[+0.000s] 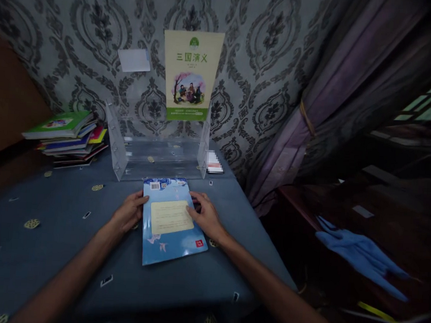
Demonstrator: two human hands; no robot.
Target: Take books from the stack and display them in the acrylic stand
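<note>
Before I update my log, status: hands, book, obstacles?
Left hand, right hand: holding blue book by opposite sides. Back cover up. Possible obstacle: clear rack just beyond.

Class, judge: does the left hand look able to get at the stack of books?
Likely yes: the left hand must release the blue book, but the clear stand leaves the stack open in front.

Beneath the blue book (pixel 176 242), some fingertips of the left hand (pixel 130 210) and right hand (pixel 205 214) are hidden; the print on its cream panel (pixel 171 217) is too small to read. Near the right edge of the table (pixel 64 249), pixel blocks blur a small white item (pixel 214 162) — its face cannot be made out. Toward the far left corner, the spines in the book stack (pixel 74 140) are illegible. Both forearms (pixel 73 270) — like the table's left side — are cut off by the picture's edges.
</note>
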